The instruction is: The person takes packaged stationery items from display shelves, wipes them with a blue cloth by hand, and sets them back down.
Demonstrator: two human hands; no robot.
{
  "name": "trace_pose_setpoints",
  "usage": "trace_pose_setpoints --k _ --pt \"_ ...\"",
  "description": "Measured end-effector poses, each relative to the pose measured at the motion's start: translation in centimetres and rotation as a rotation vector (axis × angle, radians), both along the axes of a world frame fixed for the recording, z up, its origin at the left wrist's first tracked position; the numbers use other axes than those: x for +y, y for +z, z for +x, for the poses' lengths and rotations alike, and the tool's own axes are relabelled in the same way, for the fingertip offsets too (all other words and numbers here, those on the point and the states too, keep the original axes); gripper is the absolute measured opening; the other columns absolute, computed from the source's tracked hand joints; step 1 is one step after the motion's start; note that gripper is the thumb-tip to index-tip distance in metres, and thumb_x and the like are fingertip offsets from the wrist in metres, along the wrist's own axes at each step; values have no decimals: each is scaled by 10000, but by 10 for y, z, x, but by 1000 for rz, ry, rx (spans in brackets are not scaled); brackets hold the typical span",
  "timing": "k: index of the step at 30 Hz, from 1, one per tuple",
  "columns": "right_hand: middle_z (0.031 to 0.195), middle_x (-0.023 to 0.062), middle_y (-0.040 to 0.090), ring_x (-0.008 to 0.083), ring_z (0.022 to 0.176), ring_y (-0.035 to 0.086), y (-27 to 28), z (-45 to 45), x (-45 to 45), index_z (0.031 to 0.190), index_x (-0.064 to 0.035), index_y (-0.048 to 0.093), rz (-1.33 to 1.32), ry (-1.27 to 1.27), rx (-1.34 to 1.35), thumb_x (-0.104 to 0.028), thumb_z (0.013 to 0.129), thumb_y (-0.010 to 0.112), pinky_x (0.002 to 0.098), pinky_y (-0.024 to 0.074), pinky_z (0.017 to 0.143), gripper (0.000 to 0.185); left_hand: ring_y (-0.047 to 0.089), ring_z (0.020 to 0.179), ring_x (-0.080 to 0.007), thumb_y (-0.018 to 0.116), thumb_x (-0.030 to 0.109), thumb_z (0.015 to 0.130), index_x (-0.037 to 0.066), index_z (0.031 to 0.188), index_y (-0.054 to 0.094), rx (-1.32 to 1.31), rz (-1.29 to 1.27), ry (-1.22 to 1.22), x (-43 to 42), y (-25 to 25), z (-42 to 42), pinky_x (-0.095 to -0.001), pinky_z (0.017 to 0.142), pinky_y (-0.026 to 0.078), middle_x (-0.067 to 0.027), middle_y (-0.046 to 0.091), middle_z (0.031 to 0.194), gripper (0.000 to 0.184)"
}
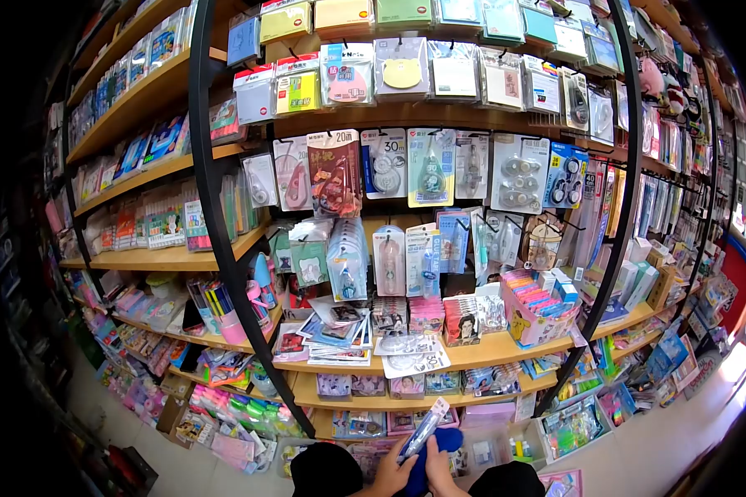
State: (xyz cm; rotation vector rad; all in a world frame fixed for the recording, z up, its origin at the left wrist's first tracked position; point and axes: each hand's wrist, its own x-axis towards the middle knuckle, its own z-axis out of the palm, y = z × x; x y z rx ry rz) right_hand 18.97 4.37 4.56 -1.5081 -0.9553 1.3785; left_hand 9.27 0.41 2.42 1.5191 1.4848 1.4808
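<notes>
At the bottom of the head view, my left hand is closed around a slim blister pack. The pack is tilted, with a white hanging card at its upper end and something long and pale inside. My right hand is right beside it, with its fingers curled against a dark blue cloth. Part of the cloth hangs between the two hands. Which fingers pinch the cloth is partly hidden.
A black-framed shelf rack faces me, with correction tape packs hanging on hooks. Loose packs and a box of colourful items sit on the wooden shelf. Bins of small goods stand low at the right.
</notes>
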Motion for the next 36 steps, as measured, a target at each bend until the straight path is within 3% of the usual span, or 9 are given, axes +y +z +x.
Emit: trace_pose_setpoints --k 2,5,6,10,20,23,29,34,36 --pt "1058 217 551 324 1002 529 2 9 6 1111 59 491 315 -59 120 -346 877 531 397 398 865 470 590 709 -229 563 155 856 28 1246 449 41 -63 -17 -8 9 3 -345 664 468 -160 623 864 425" --pt "1085 214 495 328 988 507 22 13 -1 1192 74 395 657 -3 -353 -192 842 552 401 393 863 468 583 679 -203 564 203 866 51 1260 455 113 -63 -34 -13 0 3 -325 640 465 -153 619 842 436" --pt "1094 246 450 386 1009 467 33 14 -8 1218 75 341 768 87 -508 -139 775 599 429 364 894 555 587 712 -275 545 278 888 89 1285 446 27 -354 -112 -2 -48 -4 -371 673 464 -156 633 864 451" --pt "1127 250 452 432 1033 422 48 3 -27 949 90 566 1051 197 -804 -290 675 726 488 353 872 495 572 990 -199 524 251 888 21 1157 521 -1194 -414 -284 9 0 -6 -351 890 451 -101 587 1103 354" --pt "1165 201 483 348 1089 459 66 13 -51 996 64 568 922 444 -778 -152 673 720 434 386 916 417 560 973 -265 426 358 931 53 1147 496 -1550 -469 -255 22 1 -39 -414 862 445 -116 586 1060 381" --pt "1124 209 457 347 1068 436 17 19 -22 963 68 571 764 180 -471 -172 707 689 389 375 897 371 506 1107 -347 424 366 934 59 1273 380 -1465 -467 -298 17 10 -41 -553 950 381 -153 495 1235 460" --pt "1193 114 531 248 1048 534 25 48 5 1257 -32 430 86 -116 948 -468 932 388 367 401 934 545 569 1051 -289 443 248 945 24 1246 411 -1100 -577 -359 2 19 -40 -474 858 495 -124 556 1153 377" --pt "1214 143 539 288 1066 551 24 52 9 1249 -23 451 -90 87 899 -530 887 420 411 431 928 623 589 890 -161 490 189 928 -2 1109 528 -1032 -511 -251 -2 -13 -9 -307 757 495 -74 593 1016 266" --pt "1172 108 563 241 1039 560 17 46 -4 1236 -45 468 -112 194 850 -325 867 556 382 440 909 472 537 732 -88 533 192 906 7 949 575 -936 -423 -93 3 -14 2 -222 654 438 -39 584 863 195"
